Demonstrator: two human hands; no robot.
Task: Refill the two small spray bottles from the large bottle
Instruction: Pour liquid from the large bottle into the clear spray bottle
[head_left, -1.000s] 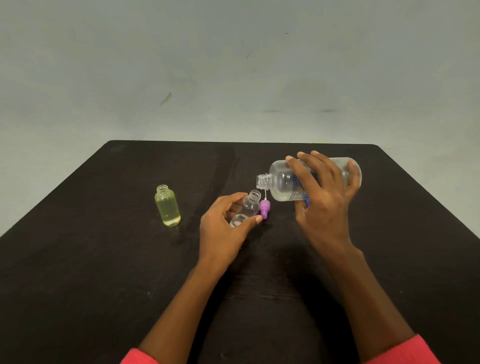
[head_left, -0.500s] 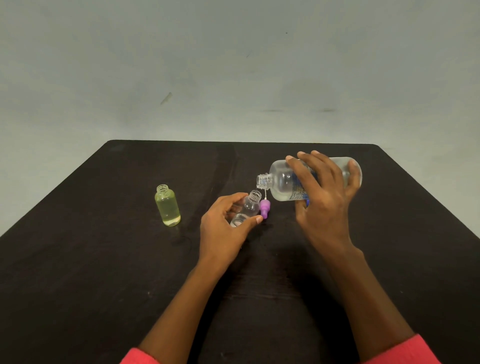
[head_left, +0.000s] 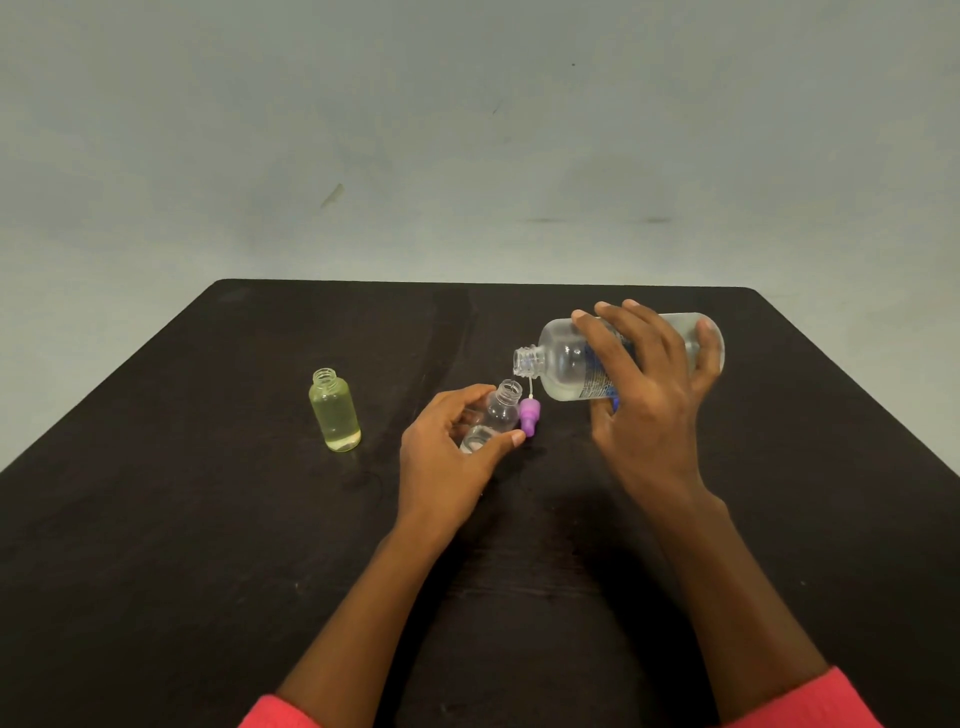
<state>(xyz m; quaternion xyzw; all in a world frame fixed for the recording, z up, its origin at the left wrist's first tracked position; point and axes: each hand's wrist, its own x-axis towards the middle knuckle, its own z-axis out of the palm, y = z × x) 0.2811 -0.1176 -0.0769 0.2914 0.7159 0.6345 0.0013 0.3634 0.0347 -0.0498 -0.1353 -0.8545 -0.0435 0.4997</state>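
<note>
While the half second since the earlier frame has brought no shift that I can make out, both bottles and both arms sit where they were. A pale wall (head_left: 467, 130) fills the upper half; below it lies the dark counter (head_left: 208, 519), its near edge cut off. Two bare forearms reach in from the bottom, and only slivers of the red sleeves (head_left: 270, 714) show.

The big bottle (head_left: 566, 358) is held nearly on its side above the counter's right half, with its open neck pointing left and slightly down. The right grip (head_left: 644, 410) wraps over its body, fingers curled across the top and thumb underneath, hiding most of the blue label. A bit of blue below the palm is too covered to name.

The left grip (head_left: 441, 462) pinches the clear bottle (head_left: 496, 410) between thumb and curled fingers and tilts it right. Its open mouth is just below the big bottle's neck, slightly left of it and apart. A little liquid sits in its base; whether any is pouring I cannot tell.

The yellow bottle (head_left: 335, 410) stands upright and uncapped, well left of the left grip. A purple sprayer (head_left: 530, 414) lies on the counter just beside the clear bottle, its thin white tube pointing up.
</note>
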